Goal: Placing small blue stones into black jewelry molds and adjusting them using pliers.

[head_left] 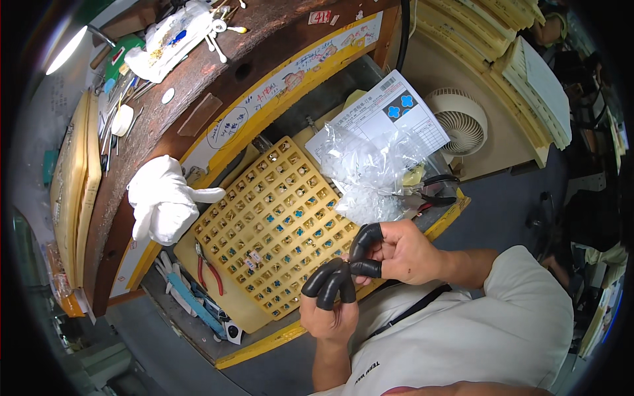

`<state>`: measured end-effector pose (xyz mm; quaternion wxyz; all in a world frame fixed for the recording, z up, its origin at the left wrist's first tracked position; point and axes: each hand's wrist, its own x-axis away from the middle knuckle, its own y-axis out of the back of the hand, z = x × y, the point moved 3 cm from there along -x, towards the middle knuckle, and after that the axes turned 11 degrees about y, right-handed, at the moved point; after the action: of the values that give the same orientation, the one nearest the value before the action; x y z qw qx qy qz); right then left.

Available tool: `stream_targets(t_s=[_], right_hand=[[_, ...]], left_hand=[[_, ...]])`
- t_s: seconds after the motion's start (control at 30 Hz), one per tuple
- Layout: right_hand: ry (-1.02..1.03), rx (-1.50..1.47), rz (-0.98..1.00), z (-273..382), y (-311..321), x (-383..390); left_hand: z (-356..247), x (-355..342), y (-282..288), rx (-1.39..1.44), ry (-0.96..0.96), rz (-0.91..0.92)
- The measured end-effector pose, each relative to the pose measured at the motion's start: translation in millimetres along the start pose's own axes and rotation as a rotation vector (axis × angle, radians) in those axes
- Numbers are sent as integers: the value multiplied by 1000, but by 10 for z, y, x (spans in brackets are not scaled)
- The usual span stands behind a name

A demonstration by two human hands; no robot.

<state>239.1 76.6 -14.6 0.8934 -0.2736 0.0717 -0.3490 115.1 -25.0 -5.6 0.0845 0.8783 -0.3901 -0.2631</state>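
Observation:
My left hand (330,303) and my right hand (396,254), both with black rubber finger cots, meet over the lower right of the yellow compartment tray (238,218). Their covered fingertips are pinched together around something tiny, mostly hidden, that I cannot make out. The tray's square pockets hold small metal pieces, several with blue clover shapes. Red-handled pliers (214,275) lie along its left side. Clear plastic bags (370,198) rest on a printed sheet (366,105) above my hands, with dark-handled pliers (436,198) to their right.
A white glove (165,198) lies at the left on the wooden bench edge (205,86), where tools, swabs and a lamp (66,49) also are. Blue strip tools (195,307) lie in the lower left of the drawer. A round fan (459,119) and stacked yellow trays (475,33) are at the right.

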Motion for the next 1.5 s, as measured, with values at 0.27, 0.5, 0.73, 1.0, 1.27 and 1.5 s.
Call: stream_targets(t_s=[0.27, 0.5, 0.73, 1.0, 1.27, 1.5], right_hand=[[103, 83, -4, -7, 25, -5], [113, 107, -134, 18, 61, -76], [66, 76, -67, -80, 77, -62], [194, 234, -56, -55, -17, -26], [174, 236, -53, -24, -16, -5], [176, 203, -73, -44, 5, -1]], left_hand=[[5, -24, -25, 11, 24, -11], [28, -36, -40, -16, 77, -82], [4, -61, -18, 16, 64, -74], [6, -51, -39, 45, 76, -105], [39, -51, -33, 51, 73, -88], [33, -50, -43, 38, 66, -87]])
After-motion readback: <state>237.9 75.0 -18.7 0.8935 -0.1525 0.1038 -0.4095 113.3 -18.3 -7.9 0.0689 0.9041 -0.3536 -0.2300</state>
